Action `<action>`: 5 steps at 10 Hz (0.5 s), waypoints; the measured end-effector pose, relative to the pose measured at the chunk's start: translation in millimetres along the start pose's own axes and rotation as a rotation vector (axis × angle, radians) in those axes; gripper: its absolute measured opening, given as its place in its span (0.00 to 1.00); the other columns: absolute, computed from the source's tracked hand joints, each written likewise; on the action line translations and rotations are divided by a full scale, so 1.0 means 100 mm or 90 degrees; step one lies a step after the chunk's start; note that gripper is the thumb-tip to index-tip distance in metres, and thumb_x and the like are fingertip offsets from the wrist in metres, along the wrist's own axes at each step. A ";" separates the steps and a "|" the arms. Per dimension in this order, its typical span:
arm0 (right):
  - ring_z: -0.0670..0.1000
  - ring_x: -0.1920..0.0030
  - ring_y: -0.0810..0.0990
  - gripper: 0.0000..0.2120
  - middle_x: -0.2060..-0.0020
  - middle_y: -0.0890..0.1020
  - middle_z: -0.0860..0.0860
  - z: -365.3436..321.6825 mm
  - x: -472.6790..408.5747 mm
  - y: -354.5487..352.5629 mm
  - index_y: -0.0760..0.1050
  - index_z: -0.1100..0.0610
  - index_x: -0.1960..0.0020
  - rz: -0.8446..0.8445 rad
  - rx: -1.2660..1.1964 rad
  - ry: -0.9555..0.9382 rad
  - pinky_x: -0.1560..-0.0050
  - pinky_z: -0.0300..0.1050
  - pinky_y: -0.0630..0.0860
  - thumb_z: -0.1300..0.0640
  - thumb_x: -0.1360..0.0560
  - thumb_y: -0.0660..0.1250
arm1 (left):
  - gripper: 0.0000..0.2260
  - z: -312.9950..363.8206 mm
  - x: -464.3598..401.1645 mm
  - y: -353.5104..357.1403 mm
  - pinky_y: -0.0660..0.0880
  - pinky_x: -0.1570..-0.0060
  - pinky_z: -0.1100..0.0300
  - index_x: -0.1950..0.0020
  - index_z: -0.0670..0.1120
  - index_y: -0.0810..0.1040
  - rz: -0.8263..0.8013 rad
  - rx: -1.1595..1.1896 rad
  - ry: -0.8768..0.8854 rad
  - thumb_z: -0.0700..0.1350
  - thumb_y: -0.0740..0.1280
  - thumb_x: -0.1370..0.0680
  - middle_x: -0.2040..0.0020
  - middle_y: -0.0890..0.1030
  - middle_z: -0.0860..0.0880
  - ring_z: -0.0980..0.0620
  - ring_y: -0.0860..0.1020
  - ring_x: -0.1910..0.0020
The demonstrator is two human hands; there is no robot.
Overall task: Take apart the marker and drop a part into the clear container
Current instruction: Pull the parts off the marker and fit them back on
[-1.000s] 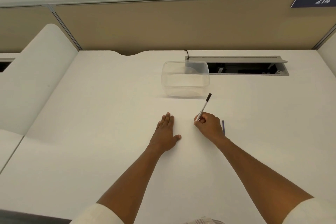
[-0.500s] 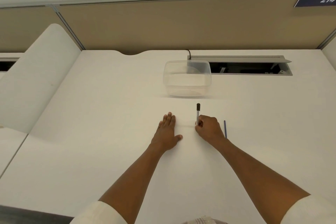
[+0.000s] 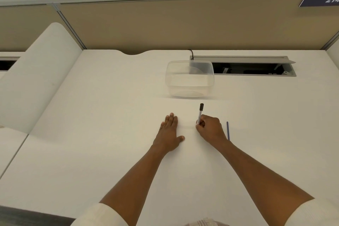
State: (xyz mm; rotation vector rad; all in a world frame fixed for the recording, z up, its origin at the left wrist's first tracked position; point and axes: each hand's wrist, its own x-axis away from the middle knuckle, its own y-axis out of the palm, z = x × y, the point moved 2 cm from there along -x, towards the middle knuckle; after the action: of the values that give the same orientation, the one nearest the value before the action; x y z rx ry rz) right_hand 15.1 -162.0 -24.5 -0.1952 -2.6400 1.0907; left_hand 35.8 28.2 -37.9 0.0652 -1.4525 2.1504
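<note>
A slim white marker (image 3: pixel 200 113) with a black cap sticks out of my right hand (image 3: pixel 210 128), pointing away from me toward the clear container (image 3: pixel 189 80). My right hand is closed around its lower end, which is hidden by the fingers. The container is an empty, lidless plastic tub standing on the white desk (image 3: pixel 110 134) a short way beyond the marker's cap. My left hand (image 3: pixel 169 133) lies flat on the desk, fingers together, holding nothing, a hand's width left of my right hand.
A thin blue stick (image 3: pixel 228 130) lies on the desk just right of my right hand. Behind the container is an open cable tray (image 3: pixel 247 68) with a black cable. A tan partition wall runs along the desk's far edge.
The marker swung from leaning right to pointing straight away from me, and my right hand shifted slightly. My left hand stayed flat in place.
</note>
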 end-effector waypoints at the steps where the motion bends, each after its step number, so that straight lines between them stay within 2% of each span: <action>1: 0.52 0.65 0.78 0.02 0.70 0.78 0.46 0.01 0.01 0.01 0.78 0.56 0.59 -0.005 0.006 0.001 0.66 0.40 0.69 0.58 0.29 0.67 | 0.40 0.00 0.00 0.00 0.40 0.23 0.53 0.21 0.44 0.41 0.003 0.006 0.002 0.53 0.64 0.21 0.20 0.39 0.46 0.49 0.38 0.22; 2: 0.52 0.64 0.78 0.02 0.70 0.78 0.45 0.01 0.02 0.01 0.78 0.56 0.59 -0.018 0.013 0.013 0.67 0.38 0.68 0.58 0.29 0.67 | 0.40 0.00 -0.01 0.00 0.41 0.23 0.53 0.21 0.44 0.42 0.005 0.010 0.000 0.53 0.65 0.21 0.20 0.39 0.47 0.49 0.38 0.22; 3: 0.50 0.63 0.79 0.02 0.68 0.79 0.45 -0.02 0.04 -0.01 0.79 0.55 0.58 -0.023 -0.015 0.025 0.64 0.39 0.70 0.58 0.28 0.67 | 0.36 0.01 -0.01 0.00 0.44 0.23 0.53 0.21 0.44 0.49 0.035 0.021 0.000 0.52 0.65 0.21 0.20 0.43 0.47 0.49 0.41 0.21; 4: 0.48 0.61 0.80 0.04 0.65 0.81 0.45 -0.04 0.07 -0.04 0.80 0.54 0.55 -0.035 -0.040 0.035 0.59 0.39 0.73 0.58 0.28 0.68 | 0.29 0.08 -0.01 -0.01 0.52 0.24 0.53 0.24 0.47 0.62 0.103 0.017 0.041 0.50 0.67 0.22 0.20 0.54 0.49 0.50 0.48 0.21; 5: 0.46 0.60 0.81 0.04 0.62 0.84 0.47 -0.04 0.09 -0.12 0.82 0.53 0.55 -0.055 -0.065 0.048 0.60 0.37 0.74 0.59 0.28 0.69 | 0.18 0.31 -0.06 0.00 0.65 0.34 0.56 0.36 0.52 0.76 0.151 0.049 0.116 0.49 0.70 0.25 0.31 0.71 0.53 0.52 0.64 0.29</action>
State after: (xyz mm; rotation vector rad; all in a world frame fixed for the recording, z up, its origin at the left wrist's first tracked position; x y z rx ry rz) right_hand 7.0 -165.4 -11.8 -0.1380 -2.6119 0.9050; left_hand 33.9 -1.0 -26.9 -0.2817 -1.3273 2.3310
